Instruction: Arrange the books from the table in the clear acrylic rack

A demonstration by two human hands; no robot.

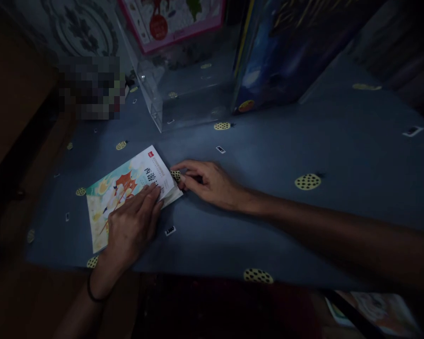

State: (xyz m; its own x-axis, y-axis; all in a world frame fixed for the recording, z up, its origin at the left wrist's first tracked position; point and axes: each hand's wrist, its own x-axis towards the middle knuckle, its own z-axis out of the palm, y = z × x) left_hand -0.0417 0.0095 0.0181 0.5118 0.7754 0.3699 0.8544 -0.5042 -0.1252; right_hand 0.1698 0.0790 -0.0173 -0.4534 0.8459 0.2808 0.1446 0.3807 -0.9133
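Observation:
A thin paperback book (127,172) with an illustrated cover lies at a slant on the dark blue cloth. Its cover shows a red and white figure on a teal and yellow ground, with dark characters near the right end. My left hand (132,219) rests flat across the lower part of the cover, fingers stretched out, a dark band round the wrist. At the book's right edge is my right hand (208,183), index finger and thumb apart, the other fingers curled under. The cover stands slightly off the pages at that corner. Whether the right fingertips touch the paper, I cannot tell.
Behind the book stands a clear plastic holder (155,106) with a pink-edged item (183,40) in it. Large dark blue books (268,70) stand upright beside it. The pineapple-patterned cloth (268,226) covers the table. Below the front edge, a colourful book (381,310) shows at right.

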